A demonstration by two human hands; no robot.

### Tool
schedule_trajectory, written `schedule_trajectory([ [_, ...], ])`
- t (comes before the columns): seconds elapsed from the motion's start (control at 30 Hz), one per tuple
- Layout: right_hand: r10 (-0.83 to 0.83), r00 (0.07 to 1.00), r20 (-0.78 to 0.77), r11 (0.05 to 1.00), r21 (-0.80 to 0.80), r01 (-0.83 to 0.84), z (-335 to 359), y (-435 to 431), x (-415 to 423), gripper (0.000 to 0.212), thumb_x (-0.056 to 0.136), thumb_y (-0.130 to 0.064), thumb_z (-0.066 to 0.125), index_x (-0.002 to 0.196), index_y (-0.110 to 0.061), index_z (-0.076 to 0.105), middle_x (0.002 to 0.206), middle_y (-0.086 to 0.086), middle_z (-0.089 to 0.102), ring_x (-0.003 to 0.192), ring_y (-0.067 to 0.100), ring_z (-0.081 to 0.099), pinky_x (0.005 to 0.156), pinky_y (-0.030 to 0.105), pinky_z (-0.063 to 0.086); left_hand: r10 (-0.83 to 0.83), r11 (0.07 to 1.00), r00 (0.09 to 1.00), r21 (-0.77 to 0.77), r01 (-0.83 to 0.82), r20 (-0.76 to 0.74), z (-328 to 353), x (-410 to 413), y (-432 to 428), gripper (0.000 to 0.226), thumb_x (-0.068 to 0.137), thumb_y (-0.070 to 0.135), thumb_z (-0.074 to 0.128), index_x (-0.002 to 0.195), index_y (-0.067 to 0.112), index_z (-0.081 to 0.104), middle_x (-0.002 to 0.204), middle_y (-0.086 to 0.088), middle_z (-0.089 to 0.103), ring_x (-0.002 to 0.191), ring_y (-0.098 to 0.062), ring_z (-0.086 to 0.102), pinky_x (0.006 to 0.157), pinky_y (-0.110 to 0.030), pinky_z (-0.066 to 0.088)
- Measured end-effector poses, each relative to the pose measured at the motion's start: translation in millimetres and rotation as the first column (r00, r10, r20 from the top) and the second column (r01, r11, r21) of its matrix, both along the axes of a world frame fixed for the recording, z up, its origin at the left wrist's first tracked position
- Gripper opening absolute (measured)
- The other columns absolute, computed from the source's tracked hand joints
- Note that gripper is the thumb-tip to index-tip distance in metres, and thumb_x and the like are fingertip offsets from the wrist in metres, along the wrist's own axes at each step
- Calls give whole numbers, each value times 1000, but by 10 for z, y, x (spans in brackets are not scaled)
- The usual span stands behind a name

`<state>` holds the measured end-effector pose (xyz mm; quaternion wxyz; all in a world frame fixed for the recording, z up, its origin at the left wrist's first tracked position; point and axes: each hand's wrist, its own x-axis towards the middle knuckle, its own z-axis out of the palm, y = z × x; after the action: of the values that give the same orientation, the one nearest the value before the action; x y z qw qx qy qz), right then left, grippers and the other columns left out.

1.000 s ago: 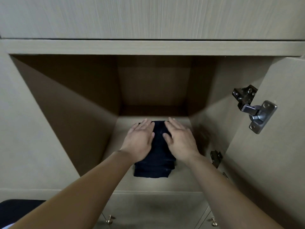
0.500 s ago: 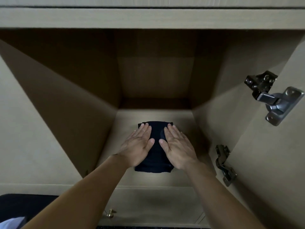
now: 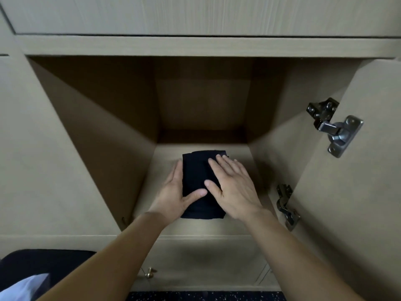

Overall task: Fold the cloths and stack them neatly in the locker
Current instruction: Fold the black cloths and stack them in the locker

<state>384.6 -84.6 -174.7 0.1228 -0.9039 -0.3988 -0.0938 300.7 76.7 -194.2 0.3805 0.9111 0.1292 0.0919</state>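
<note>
A folded dark cloth point(image 3: 196, 170) lies flat on the floor of the open wooden locker point(image 3: 238, 222), in the middle of the shelf. My left hand point(image 3: 175, 195) lies along the cloth's left edge with straight fingers, its thumb resting on top of the fabric. My right hand point(image 3: 233, 187) presses flat on the cloth's right half, fingers spread and straight. The near right part of the cloth is hidden under that hand.
The locker door point(image 3: 358, 192) stands open on the right, with two metal hinges point(image 3: 335, 127) point(image 3: 286, 206) jutting inward. Below the shelf is a drawer front with a small brass knob point(image 3: 149, 273). A dark and pale fabric point(image 3: 26, 276) shows at bottom left.
My left hand slid off the top of the cloth to its left edge. The right hand stayed flat on top, and the cloth lies a little deeper in the locker than a second ago.
</note>
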Motion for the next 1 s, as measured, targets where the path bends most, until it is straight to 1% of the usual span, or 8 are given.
schedule_trajectory([
  [0.1,45,998,31,999,-11,-45,-14,17,-125,66,98,-53,27,155,-21,12,161,7,16,150,19,7,118,29,-6,27,993,997,-111,-35,-75,-86,-151,-26,117,77,49,74,156,17,-6,163,4,11,146,-7,16,102,-6,14],
  [0.27,52,997,49,999,-16,-51,-57,76,-246,71,98,-46,44,155,-18,12,160,11,16,150,23,8,120,34,-3,67,990,993,-121,-78,-98,-331,-196,2,120,74,36,83,157,18,-3,160,4,22,143,-12,29,102,-10,22],
  [0.37,35,998,57,999,-37,-33,-135,111,-284,71,97,-45,48,154,-17,16,159,14,21,148,26,14,121,36,2,43,977,994,-202,-64,-103,-496,-159,21,125,65,40,88,155,34,2,155,8,35,137,-12,42,114,-29,35],
  [0.4,27,997,68,999,-44,-24,-165,123,-287,70,96,-44,49,154,-17,18,158,15,24,148,28,17,121,38,4,38,966,995,-250,-62,-97,-576,-137,32,125,59,43,88,153,39,5,153,9,39,135,-12,44,113,-37,39],
  [0.47,10,995,99,999,-53,-5,-219,146,-289,69,94,-42,54,152,-16,26,155,18,30,145,31,24,120,40,9,42,956,995,-286,-67,-91,-727,-93,52,123,56,41,87,152,38,11,148,10,44,132,-11,48,110,-41,42],
  [0.63,-24,985,173,995,-87,40,-349,184,-269,73,84,-38,69,146,-14,39,147,20,42,139,34,37,117,43,19,89,966,992,-235,-107,-85,-882,-33,-46,101,69,24,88,149,28,26,126,12,61,115,-8,58,99,-23,46],
  [0.77,-56,973,222,997,-37,66,-447,189,-199,80,64,-35,86,135,-12,55,132,21,58,125,35,54,109,46,36,155,972,987,-173,-160,-40,-995,44,-101,101,71,26,86,150,23,24,126,7,63,114,-12,59,96,-23,47],
  [1.0,-69,965,254,998,9,69,-471,145,-18,80,60,-31,88,131,-12,59,129,19,61,122,33,57,107,46,39,204,969,979,-145,-202,3,-1048,286,-155,98,72,28,85,150,23,25,126,5,63,112,-13,61,92,-21,47],
])
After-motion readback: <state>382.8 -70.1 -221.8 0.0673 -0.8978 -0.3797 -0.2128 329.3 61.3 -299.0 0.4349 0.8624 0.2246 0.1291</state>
